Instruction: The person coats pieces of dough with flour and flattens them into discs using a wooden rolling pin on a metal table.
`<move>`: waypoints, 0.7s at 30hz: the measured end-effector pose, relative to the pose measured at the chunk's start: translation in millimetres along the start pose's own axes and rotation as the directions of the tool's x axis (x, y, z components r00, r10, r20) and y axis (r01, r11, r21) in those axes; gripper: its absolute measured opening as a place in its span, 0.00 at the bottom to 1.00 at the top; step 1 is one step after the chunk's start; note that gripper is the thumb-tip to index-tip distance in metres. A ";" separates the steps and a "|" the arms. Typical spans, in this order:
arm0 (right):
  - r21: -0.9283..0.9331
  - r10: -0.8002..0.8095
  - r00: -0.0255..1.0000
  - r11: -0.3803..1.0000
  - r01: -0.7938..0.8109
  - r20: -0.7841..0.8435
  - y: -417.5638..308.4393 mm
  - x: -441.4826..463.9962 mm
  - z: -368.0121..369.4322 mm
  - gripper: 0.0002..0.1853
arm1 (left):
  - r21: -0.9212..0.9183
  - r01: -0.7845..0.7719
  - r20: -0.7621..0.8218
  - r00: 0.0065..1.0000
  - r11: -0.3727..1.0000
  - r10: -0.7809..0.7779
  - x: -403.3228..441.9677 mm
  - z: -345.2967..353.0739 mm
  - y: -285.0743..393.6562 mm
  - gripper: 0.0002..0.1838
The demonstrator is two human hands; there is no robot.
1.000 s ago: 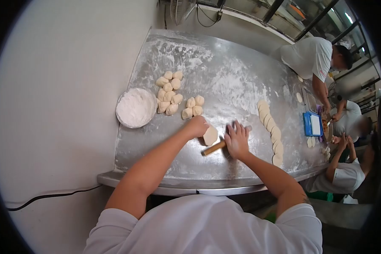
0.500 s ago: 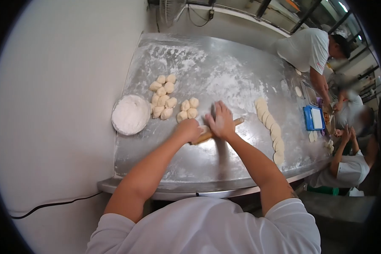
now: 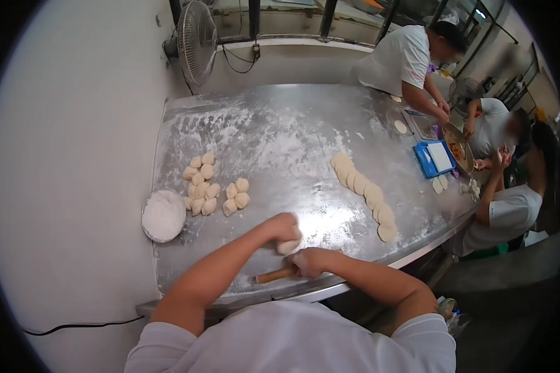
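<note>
My left hand (image 3: 284, 227) is closed, somewhat blurred, with a piece of dough (image 3: 287, 247) hanging below its fingers just over the table. Close by on the right, my right hand (image 3: 314, 262) wraps round a wooden rolling pin (image 3: 274, 276), whose free end points left near the front edge. Ahead and left lie several dough balls (image 3: 200, 183) in one cluster and a smaller group of dough balls (image 3: 236, 197). To the right, flat dough rounds (image 3: 372, 196) overlap in a long curved row.
A bowl of flour (image 3: 163, 216) stands at the left edge of the floured metal table (image 3: 261, 124). On the right are a blue scale (image 3: 434, 158) and a pan of filling (image 3: 457, 149), with co-workers (image 3: 410, 59) around them. A fan (image 3: 196, 42) hangs back left.
Both hands have come nearer the table's front edge. My right hand has gone from lying flat on the rolling pin to gripping it; my left has lifted the dough. The view has shifted.
</note>
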State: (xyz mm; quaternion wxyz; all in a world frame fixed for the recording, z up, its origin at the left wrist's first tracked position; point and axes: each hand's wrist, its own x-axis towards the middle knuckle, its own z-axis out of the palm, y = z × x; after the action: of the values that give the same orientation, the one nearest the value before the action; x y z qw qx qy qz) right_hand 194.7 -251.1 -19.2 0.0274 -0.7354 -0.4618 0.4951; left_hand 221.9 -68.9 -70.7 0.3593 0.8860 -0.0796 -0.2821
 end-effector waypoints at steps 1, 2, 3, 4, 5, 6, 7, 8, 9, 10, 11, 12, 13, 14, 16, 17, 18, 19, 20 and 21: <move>-0.028 -0.002 1.000 1.000 0.002 0.011 3.5 4.0 5.2 0.18 | -0.062 -0.010 -0.076 0.997 0.998 0.005 16.0 -5.1 37.7 0.23; -0.054 -0.002 1.000 0.999 0.004 0.023 5.3 5.9 7.7 0.18 | -0.447 -0.193 -0.247 0.965 0.874 0.086 36.0 -4.1 68.5 0.26; -0.067 0.016 1.000 0.998 -0.016 0.004 2.8 3.6 5.1 0.19 | -0.714 -0.392 -0.425 0.901 0.580 0.086 53.4 -4.9 93.5 0.29; -0.081 0.035 0.999 0.996 -0.036 -0.018 -1.0 -0.3 -1.6 0.19 | -0.800 -0.418 -0.419 0.903 0.430 0.098 69.5 -15.0 111.6 0.33; -0.097 0.053 0.998 0.994 -0.056 -0.038 -2.9 -4.6 -8.2 0.19 | -0.863 -0.429 -0.415 0.903 0.266 0.110 80.0 -25.5 123.0 0.37; -0.078 0.060 0.996 0.995 -0.066 -0.069 -3.0 -8.6 -11.4 0.20 | -0.798 -0.440 -0.448 0.890 0.412 0.081 80.2 -30.5 126.1 0.36; -0.061 0.066 0.993 0.996 -0.072 -0.098 -2.9 -11.6 -14.9 0.20 | -0.716 -0.433 -0.485 0.873 0.548 0.055 77.8 -35.7 125.0 0.34; -0.044 0.068 0.990 0.996 -0.074 -0.125 -2.6 -13.8 -19.7 0.20 | -0.618 -0.406 -0.525 0.851 0.673 0.031 73.4 -41.1 120.8 0.33; -0.044 0.080 0.984 0.995 -0.088 -0.162 -1.8 -15.9 -25.0 0.20 | -0.552 -0.360 -0.546 0.838 0.752 0.000 69.9 -41.8 103.8 0.31; -0.042 0.091 0.976 0.994 -0.101 -0.198 0.1 -18.3 -30.6 0.20 | -0.481 -0.304 -0.569 0.822 0.823 -0.029 62.7 -41.9 80.5 0.30; -0.038 0.100 0.968 0.993 -0.112 -0.230 3.4 -19.2 -34.6 0.21 | -0.406 -0.270 -0.606 0.794 0.873 -0.036 49.0 -44.0 58.9 0.28; -0.054 0.106 0.962 0.991 -0.123 -0.251 13.3 -15.3 -36.4 0.21 | -0.332 -0.227 -0.640 0.767 0.916 -0.041 32.3 -44.4 37.0 0.26; -0.063 0.115 0.956 0.989 -0.136 -0.269 21.5 -12.5 -38.9 0.21 | -0.206 -0.146 -0.689 0.724 0.968 -0.037 14.0 -43.9 15.9 0.23; -0.056 0.117 0.949 0.989 -0.140 -0.294 33.6 -7.6 -39.4 0.21 | -0.080 -0.049 -0.733 0.679 0.996 -0.025 -5.2 -41.9 -2.8 0.21; -0.018 0.130 0.938 0.990 -0.143 -0.321 42.9 -6.9 -48.3 0.20 | 0.042 0.066 -0.711 0.703 0.997 -0.017 -48.5 -32.6 -25.1 0.18; 0.017 0.146 0.934 0.989 -0.149 -0.326 41.4 -14.2 -56.2 0.20 | 0.103 0.122 -0.698 0.716 0.987 -0.016 -68.8 -27.4 -34.1 0.16; 0.052 0.165 0.930 0.986 -0.156 -0.329 38.5 -20.4 -61.1 0.20 | 0.195 0.153 -0.667 0.745 0.969 0.017 -85.9 -19.8 -43.7 0.15; 0.060 0.162 0.931 0.987 -0.150 -0.327 39.7 -22.1 -61.6 0.20 | 0.289 0.174 -0.631 0.774 0.941 0.051 -99.8 -13.4 -51.4 0.14; 0.069 0.163 0.930 0.986 -0.149 -0.329 41.8 -23.6 -61.6 0.21 | 0.383 0.184 -0.588 0.805 0.905 0.085 -109.9 -11.1 -59.0 0.13; 0.081 0.169 0.928 0.985 -0.151 -0.333 40.8 -24.7 -62.1 0.21 | 0.411 0.178 -0.554 0.828 0.894 0.090 -117.6 -10.5 -69.8 0.13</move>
State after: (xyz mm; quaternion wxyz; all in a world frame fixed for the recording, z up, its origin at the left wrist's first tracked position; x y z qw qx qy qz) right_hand 266.1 -266.0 9.4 0.0856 -0.8437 -0.3751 0.3743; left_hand 126.2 28.7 -60.2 0.1472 0.9890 -0.0124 0.0069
